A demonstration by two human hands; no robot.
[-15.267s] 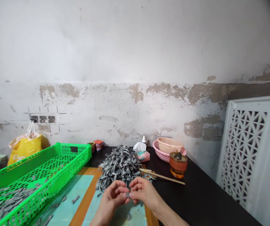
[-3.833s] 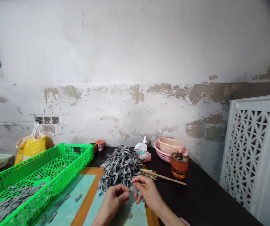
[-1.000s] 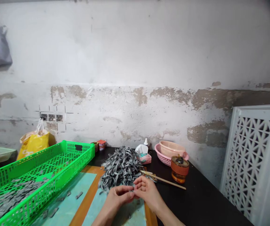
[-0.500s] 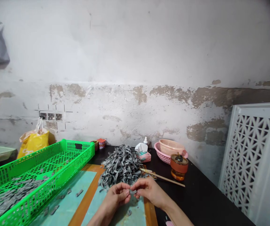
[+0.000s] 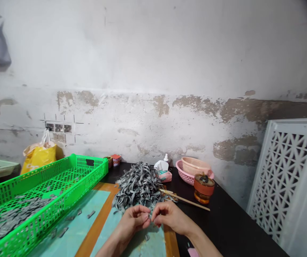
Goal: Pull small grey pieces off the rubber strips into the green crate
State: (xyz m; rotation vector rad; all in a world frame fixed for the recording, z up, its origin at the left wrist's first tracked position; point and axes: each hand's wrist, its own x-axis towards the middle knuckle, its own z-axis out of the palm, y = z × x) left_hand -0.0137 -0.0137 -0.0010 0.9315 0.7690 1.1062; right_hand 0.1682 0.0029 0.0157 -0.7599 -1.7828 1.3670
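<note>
My left hand [image 5: 136, 220] is closed in a pinch, with a sliver of a small grey strip piece [image 5: 149, 215] showing at its fingertips. Close beside it, my right hand [image 5: 166, 216] has its thumb and fingers curled together; what they hold, if anything, is too small to make out. Just beyond both hands rises a loose heap of grey strips [image 5: 139, 185]. Below them, one small grey folded piece [image 5: 147, 237] lies on the pale green mat [image 5: 132, 246]. Several similar pieces lie farther left on the mat.
A green plastic crate [image 5: 70, 200] at left holds many small grey pieces. Right of the heap are a wooden stick [image 5: 190, 202], a lidded amber jar [image 5: 204, 189], a pink basin [image 5: 196, 166], a tissue pack [image 5: 165, 176] and a white bottle [image 5: 165, 157]. A yellow bag [image 5: 42, 157] hangs at the wall.
My fingertips have drawn slightly apart, the right hand shifting a little away from the left. The grey piece between them shows less now. The view has tilted slightly.
</note>
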